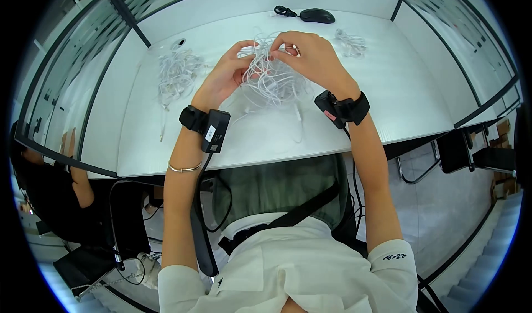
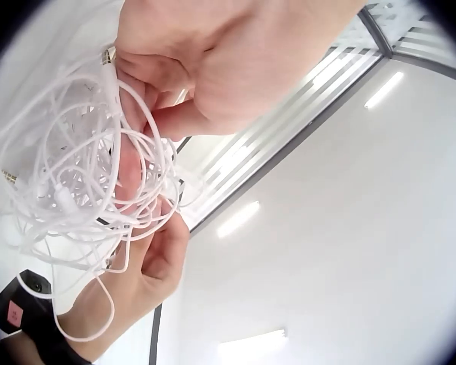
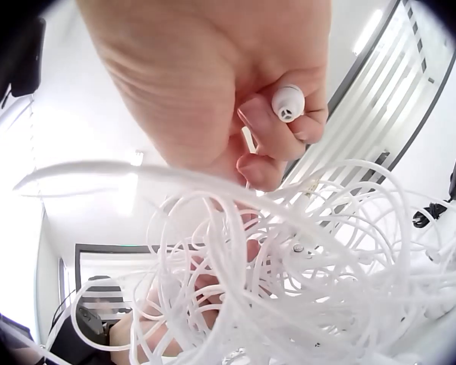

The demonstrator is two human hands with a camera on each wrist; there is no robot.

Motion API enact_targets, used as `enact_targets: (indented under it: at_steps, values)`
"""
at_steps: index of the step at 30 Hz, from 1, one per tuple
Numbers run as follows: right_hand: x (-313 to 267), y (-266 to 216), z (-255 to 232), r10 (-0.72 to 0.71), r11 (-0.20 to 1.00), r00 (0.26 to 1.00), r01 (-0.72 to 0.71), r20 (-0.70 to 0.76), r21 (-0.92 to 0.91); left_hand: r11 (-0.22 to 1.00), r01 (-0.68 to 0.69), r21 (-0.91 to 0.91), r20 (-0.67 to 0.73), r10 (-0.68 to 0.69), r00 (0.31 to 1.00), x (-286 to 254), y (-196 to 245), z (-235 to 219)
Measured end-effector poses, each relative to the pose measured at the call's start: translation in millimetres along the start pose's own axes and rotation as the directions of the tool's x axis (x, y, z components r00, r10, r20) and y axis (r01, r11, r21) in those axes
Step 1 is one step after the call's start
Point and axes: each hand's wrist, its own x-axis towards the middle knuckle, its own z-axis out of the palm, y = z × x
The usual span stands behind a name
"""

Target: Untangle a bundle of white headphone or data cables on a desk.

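Note:
A tangle of white earphone cables (image 1: 277, 86) is held up over the desk between both hands. My left hand (image 1: 221, 76) grips it from the left side, its fingers among the loops. From the right, my right hand (image 1: 313, 55) pinches a strand at the top of the tangle. In the right wrist view, a white earbud (image 3: 289, 104) pokes out between the curled fingers of that hand. A gold-tipped plug (image 2: 110, 57) shows beside the left hand in the left wrist view. Some fingertips are hidden behind the loops. Loose ends trail down toward the white desk (image 1: 221, 147).
To the left lies another heap of white cables (image 1: 180, 72), near a round desk hole (image 1: 178, 43). A smaller cable bundle (image 1: 350, 42) is at the back right. A black mouse (image 1: 317, 16) sits by the rear panel. Another person (image 1: 50, 196) sits beyond the left partition.

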Motion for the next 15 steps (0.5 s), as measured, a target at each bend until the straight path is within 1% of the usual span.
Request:
enact_targets:
  at_steps: [3, 4, 6, 9, 12, 15]
  values:
    - [-0.3, 0.3, -1.1, -0.058, 0.998, 0.998, 0.058, -0.012, -0.035, 1.0, -0.015, 0.017, 0.015, 0.015, 1.0, 0.4, -2.4, 0.4]
    - [-0.3, 0.7, -0.9, -0.08, 0.996, 0.997, 0.078, -0.025, -0.044, 0.999, -0.022, 0.028, 0.043, 0.021, 0.999, 1.4, -3.9, -2.0]
    - [-1.0, 0.0, -0.5, -0.057, 0.998, 0.998, 0.057, 0.0, -0.03, 0.999, -0.016, 0.028, 0.054, 0.015, 0.998, 2.5, -5.7, -3.1]
    - [-1.1, -0.5, 1.8, -0.036, 0.999, 0.999, 0.036, 0.012, -0.02, 0.999, 0.012, 0.049, 0.025, -0.013, 1.0, 2.9, -6.1, -0.4]
    - [-0.4, -1.1, 0.5, -0.023, 0.999, 0.999, 0.024, 0.022, -0.04, 0.997, -0.008, 0.075, 0.024, 0.006, 1.0, 3.1, -6.2, 0.9]
    - [0.3, -1.1, -0.9, -0.035, 0.999, 0.999, 0.035, 0.011, -0.009, 0.992, -0.031, 0.122, 0.021, 0.028, 0.999, 2.9, -4.2, 1.5]
